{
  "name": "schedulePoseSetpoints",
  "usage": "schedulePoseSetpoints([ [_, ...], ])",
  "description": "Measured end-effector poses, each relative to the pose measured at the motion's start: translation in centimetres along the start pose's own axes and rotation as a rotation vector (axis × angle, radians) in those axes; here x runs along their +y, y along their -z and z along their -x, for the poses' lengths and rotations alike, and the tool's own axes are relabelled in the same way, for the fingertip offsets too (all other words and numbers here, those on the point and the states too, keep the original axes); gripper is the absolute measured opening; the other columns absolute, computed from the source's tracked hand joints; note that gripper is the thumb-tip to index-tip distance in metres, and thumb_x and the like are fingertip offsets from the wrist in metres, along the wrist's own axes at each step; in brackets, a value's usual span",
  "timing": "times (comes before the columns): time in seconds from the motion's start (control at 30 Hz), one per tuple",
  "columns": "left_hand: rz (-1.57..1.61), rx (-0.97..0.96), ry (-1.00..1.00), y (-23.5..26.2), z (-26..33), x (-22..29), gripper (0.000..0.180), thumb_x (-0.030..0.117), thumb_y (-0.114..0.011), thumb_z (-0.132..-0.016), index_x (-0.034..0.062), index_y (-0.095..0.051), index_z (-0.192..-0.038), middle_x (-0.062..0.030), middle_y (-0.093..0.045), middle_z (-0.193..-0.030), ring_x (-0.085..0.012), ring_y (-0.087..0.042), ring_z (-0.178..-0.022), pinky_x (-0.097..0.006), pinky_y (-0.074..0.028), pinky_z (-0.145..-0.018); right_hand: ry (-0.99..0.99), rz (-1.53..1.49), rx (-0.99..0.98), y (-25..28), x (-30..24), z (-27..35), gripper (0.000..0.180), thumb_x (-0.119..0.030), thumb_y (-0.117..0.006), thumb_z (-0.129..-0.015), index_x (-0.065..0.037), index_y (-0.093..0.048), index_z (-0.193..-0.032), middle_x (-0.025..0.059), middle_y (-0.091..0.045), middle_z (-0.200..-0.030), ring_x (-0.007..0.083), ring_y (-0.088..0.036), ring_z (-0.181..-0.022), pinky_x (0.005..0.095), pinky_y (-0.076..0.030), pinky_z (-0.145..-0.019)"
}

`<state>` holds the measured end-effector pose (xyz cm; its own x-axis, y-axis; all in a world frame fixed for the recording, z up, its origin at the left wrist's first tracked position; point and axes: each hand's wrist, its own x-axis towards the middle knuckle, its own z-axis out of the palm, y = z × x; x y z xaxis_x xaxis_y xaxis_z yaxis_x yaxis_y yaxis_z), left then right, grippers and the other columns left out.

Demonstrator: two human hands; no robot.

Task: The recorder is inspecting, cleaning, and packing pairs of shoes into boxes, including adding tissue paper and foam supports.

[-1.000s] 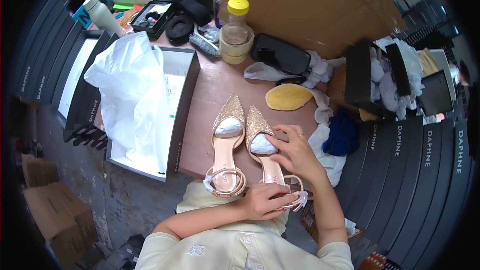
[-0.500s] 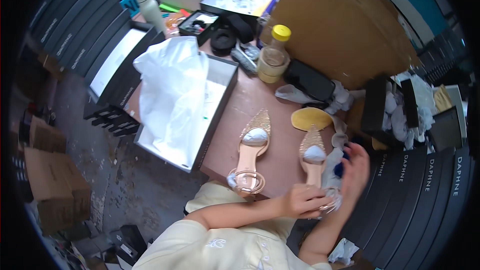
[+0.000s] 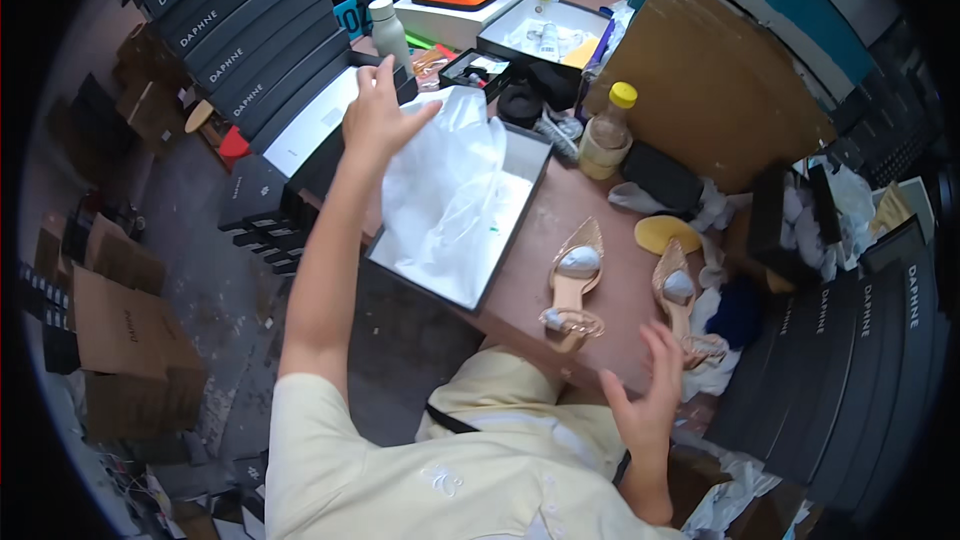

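My left hand is raised at the far end of an open shoe box, fingers spread and holding nothing. Crumpled white tissue paper lies in that box and over its far edge, right beside the hand. Two pointed, glittery strap shoes with paper stuffed in their toes rest on the table: a left shoe near the middle and a right shoe nearer the edge. My right hand hovers by the right shoe's heel, fingers apart. Whether its fingertips touch that shoe I cannot tell.
A yellow oval sponge, a black case and a yellow-capped bottle stand beyond the shoes. Dark shoe boxes are stacked at left and right. A cardboard sheet rises behind the table.
My left hand has left the right shoe's strap and swung far left to the box. My right hand has lowered beside the shoe. The view has shifted left.
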<state>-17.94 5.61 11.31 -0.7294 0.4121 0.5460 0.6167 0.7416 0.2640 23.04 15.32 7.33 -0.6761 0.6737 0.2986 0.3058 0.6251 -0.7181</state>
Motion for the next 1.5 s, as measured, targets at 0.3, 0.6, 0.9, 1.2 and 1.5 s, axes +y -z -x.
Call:
schedulePoseSetpoints([
  [0.3, 0.747, -0.009, -0.379, 6.8, -2.3, 3.5, 0.017, 0.001, -0.063, -0.078, -0.0013, -0.061, -0.094, -0.0107, -0.065, -0.085, -0.014, -0.062, -0.061, -0.025, -0.049, -0.053, -0.204, -0.03, -0.318, -7.7, 1.9, -3.2, 0.04, -0.034, -0.075, -0.068, -0.009, -0.07, -0.098, 0.0159, -0.063, -0.099, 0.0356, -0.062, -0.09, 0.0392, -0.05, -0.079],
  [0.6, 0.592, -0.344, -0.821, 6.5, 9.0, 2.6, 0.021, -0.003, -0.064, -0.069, 0.0015, -0.062, -0.089, -0.0145, -0.06, -0.097, -0.0299, -0.058, -0.085, -0.037, -0.048, -0.072, -0.303, -0.165, -0.402, -6.1, 2.5, -3.1, 0.027, -0.026, -0.075, -0.069, -0.005, -0.07, -0.085, 0.0068, -0.068, -0.071, 0.0163, -0.065, -0.066, 0.0301, -0.049, -0.064],
  [0.9, 0.501, 0.316, -0.13, 4.4, 6.9, 3.8, 0.049, -0.003, -0.064, -0.075, 0.0007, -0.051, -0.122, -0.0149, -0.056, -0.108, -0.0235, -0.055, -0.103, -0.031, -0.046, -0.082, -0.366, -1.677, -0.335, -0.7, 3.7, 2.6, 0.082, -0.06, -0.048, -0.079, -0.003, -0.036, -0.136, 0.0317, -0.046, -0.126, 0.0248, -0.066, -0.078, 0.0263, -0.055, -0.054],
  [1.2, 0.552, -0.148, -0.349, 7.3, 8.4, 11.0, 0.019, 0.022, -0.067, -0.08, 0.0026, -0.069, -0.081, -0.0118, -0.054, -0.049, -0.0168, -0.055, -0.044, -0.033, -0.038, -0.044, -0.424, -2.282, -0.339, -3.3, 2.6, 4.4, 0.085, -0.07, -0.043, -0.079, 0.002, -0.046, -0.127, 0.0266, -0.042, -0.133, 0.013, -0.055, -0.064, 0.023, -0.043, -0.053],
  [1.5, 1.222, -0.658, -0.482, 9.2, 12.1, 18.2, 0.021, 0.016, -0.058, -0.09, -0.0015, -0.062, -0.08, 0.0008, -0.044, -0.048, -0.0053, -0.04, -0.044, -0.025, -0.031, -0.042, -0.299, -2.372, -0.227, -0.8, 1.6, 5.4, 0.077, -0.064, -0.047, -0.082, 0.005, -0.054, -0.115, 0.0235, -0.034, -0.142, 0.0107, -0.054, -0.062, 0.0216, -0.041, -0.051],
])
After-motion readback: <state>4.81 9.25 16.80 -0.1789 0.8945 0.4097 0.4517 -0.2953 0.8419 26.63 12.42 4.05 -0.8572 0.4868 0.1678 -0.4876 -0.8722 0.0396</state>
